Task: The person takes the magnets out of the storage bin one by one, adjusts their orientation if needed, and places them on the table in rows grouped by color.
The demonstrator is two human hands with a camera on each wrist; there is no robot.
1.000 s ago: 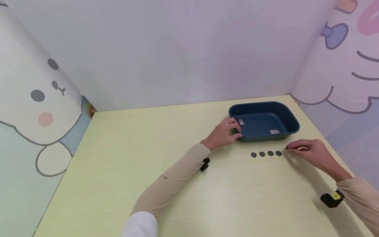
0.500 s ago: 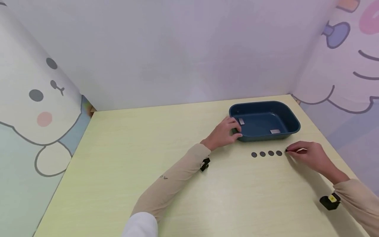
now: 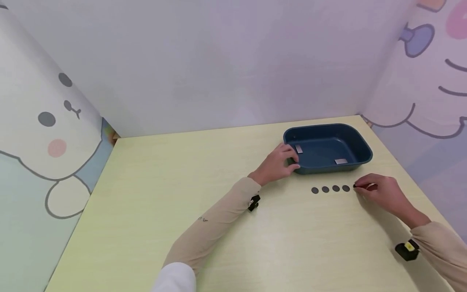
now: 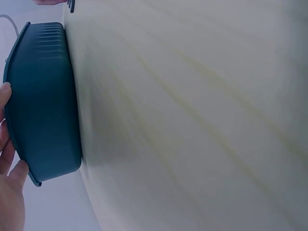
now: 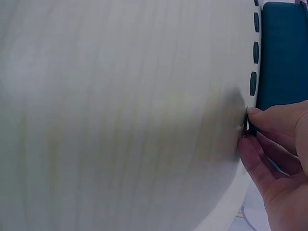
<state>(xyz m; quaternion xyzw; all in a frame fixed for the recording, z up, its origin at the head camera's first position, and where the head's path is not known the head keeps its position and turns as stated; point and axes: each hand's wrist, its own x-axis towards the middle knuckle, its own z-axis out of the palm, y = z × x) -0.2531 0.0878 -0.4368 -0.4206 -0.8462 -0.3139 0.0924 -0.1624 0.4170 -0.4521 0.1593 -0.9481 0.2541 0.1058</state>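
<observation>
In the head view, a dark blue plastic basin stands at the back right of the table. My left hand grips its near left corner, fingers and thumb curled about the rim. My right hand pinches a small dark disc between thumb and fingertips, low over the table at the right end of a row. That row holds several flat dark round discs, spaced out in front of the basin. Fingers partly hide the pinched disc.
Two small silvery rectangular pieces lie inside the basin, one piece at the left and another piece near the front wall. A pale wooden table spreads left and forward. Behind it rises a plain wall.
My right hand has come slightly lower and closer to the last disc in the row, still pinching its disc. The left hand keeps its hold on the basin.
</observation>
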